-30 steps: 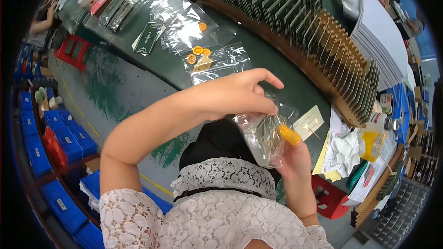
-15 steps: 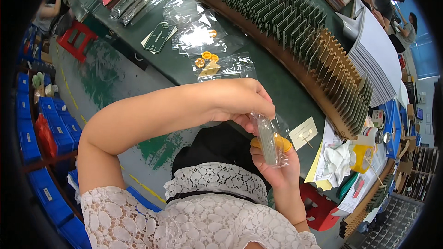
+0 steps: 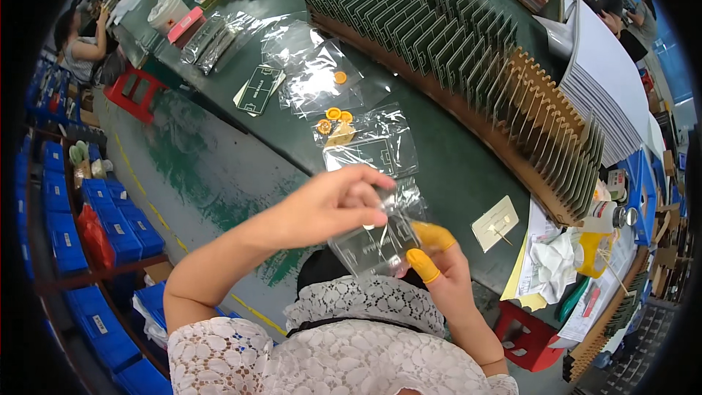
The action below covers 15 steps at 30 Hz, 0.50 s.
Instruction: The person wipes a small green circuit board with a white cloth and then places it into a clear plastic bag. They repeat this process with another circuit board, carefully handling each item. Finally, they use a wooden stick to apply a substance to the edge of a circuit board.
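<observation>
Between my hands, in front of my waist, is a clear plastic bag (image 3: 373,246) with a flat rectangular card inside. The card carries pale printed lines. My left hand (image 3: 340,205) grips the bag's upper edge, thumb on top and fingers curled. On the other side, my right hand (image 3: 444,263) pinches the bag's right edge. Yellow finger cots (image 3: 424,265) cover its thumb and a finger. Just beyond my left hand, another clear bag with a dark green card (image 3: 373,152) lies on the green table (image 3: 461,190), beside several yellow finger cots (image 3: 334,113).
A long slotted wooden rack (image 3: 439,95) of upright dark green cards crosses the table. To the right are a cream card (image 3: 496,224), crumpled tissue (image 3: 552,260) and a bottle of yellow liquid (image 3: 596,249). Flat clear bags (image 3: 314,66) lie farther back. Red stools (image 3: 135,93) stand beside the table.
The bag has turned from nearly edge-on to show its flat face, and has moved left. My left hand has drawn lower and nearer my body. The view has shifted slightly.
</observation>
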Each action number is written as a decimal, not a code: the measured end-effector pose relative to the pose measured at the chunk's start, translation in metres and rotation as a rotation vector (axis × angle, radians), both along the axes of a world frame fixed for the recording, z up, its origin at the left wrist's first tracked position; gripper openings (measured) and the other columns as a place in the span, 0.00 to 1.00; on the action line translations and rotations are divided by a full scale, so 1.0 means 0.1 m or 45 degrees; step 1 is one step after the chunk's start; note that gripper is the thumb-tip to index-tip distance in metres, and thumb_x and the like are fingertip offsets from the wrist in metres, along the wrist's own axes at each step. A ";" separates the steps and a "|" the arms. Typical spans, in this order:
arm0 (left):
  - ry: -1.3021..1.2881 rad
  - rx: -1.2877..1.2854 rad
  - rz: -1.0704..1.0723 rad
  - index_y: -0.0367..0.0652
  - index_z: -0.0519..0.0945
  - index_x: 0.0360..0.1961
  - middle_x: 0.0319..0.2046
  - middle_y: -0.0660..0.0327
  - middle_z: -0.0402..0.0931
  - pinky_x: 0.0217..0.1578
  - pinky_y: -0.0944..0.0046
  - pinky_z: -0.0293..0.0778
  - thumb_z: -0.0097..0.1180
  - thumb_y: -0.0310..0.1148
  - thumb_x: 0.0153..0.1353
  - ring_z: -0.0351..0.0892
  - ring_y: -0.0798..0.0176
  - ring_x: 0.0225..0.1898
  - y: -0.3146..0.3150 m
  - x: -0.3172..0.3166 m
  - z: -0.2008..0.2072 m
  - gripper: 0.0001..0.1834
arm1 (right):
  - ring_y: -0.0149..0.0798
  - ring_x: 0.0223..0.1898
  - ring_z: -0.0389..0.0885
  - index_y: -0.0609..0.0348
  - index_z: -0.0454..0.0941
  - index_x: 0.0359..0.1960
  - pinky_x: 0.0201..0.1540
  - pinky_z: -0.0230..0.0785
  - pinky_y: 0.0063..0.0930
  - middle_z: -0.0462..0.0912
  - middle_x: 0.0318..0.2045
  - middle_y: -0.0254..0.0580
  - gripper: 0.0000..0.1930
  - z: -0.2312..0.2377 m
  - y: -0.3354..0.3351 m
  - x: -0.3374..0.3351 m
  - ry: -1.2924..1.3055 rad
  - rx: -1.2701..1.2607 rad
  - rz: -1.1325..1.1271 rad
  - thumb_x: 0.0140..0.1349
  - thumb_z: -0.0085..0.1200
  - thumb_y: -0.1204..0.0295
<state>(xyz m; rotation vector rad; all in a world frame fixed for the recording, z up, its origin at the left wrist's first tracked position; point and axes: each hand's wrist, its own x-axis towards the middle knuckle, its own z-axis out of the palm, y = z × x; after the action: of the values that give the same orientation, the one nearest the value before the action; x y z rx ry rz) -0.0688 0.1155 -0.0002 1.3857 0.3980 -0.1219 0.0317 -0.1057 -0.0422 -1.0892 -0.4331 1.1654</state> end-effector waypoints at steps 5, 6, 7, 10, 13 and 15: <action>-0.198 0.515 0.051 0.36 0.75 0.52 0.32 0.66 0.78 0.35 0.73 0.71 0.60 0.26 0.62 0.76 0.75 0.34 0.46 0.14 -0.01 0.17 | 0.38 0.49 0.80 0.66 0.65 0.60 0.50 0.73 0.29 0.72 0.54 0.45 0.23 -0.02 0.09 0.08 -0.640 -0.086 -0.181 0.63 0.51 0.85; -0.229 0.621 0.045 0.37 0.75 0.51 0.32 0.65 0.78 0.35 0.71 0.72 0.59 0.27 0.62 0.76 0.73 0.33 0.53 0.19 -0.11 0.16 | 0.38 0.49 0.80 0.66 0.65 0.60 0.49 0.73 0.28 0.72 0.54 0.45 0.22 -0.03 0.08 0.09 -0.566 -0.131 -0.192 0.63 0.49 0.86; -0.267 0.722 0.027 0.38 0.76 0.51 0.32 0.64 0.78 0.35 0.70 0.72 0.59 0.27 0.63 0.77 0.71 0.33 0.59 0.27 -0.19 0.15 | 0.37 0.48 0.80 0.66 0.66 0.60 0.49 0.73 0.27 0.72 0.53 0.45 0.22 -0.01 0.08 0.09 -0.580 -0.162 -0.234 0.63 0.49 0.86; -0.348 1.575 -0.135 0.41 0.78 0.49 0.38 0.56 0.79 0.49 0.61 0.71 0.62 0.32 0.58 0.76 0.55 0.46 0.63 0.37 -0.23 0.17 | 0.35 0.47 0.80 0.66 0.69 0.57 0.48 0.73 0.25 0.72 0.52 0.45 0.20 -0.09 0.03 0.11 -0.699 -0.204 -0.318 0.63 0.48 0.87; -0.535 1.706 0.196 0.41 0.78 0.47 0.44 0.54 0.77 0.53 0.59 0.69 0.63 0.33 0.55 0.73 0.52 0.51 0.66 0.34 -0.14 0.18 | 0.36 0.44 0.80 0.66 0.71 0.54 0.47 0.73 0.24 0.73 0.49 0.45 0.18 -0.13 0.04 0.11 -0.831 -0.248 -0.366 0.62 0.49 0.86; -0.440 1.767 0.479 0.41 0.78 0.47 0.45 0.53 0.76 0.53 0.58 0.69 0.64 0.33 0.55 0.73 0.51 0.51 1.06 0.32 -0.13 0.19 | 0.37 0.42 0.80 0.66 0.73 0.53 0.45 0.73 0.25 0.74 0.47 0.46 0.17 -0.18 0.04 0.12 -1.022 -0.265 -0.396 0.61 0.50 0.86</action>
<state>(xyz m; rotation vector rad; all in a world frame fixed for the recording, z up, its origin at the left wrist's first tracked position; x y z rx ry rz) -0.0372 0.2210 -0.0133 2.5843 0.4508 0.8487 0.0440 -0.1021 -0.0607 -1.7310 -0.7333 0.4647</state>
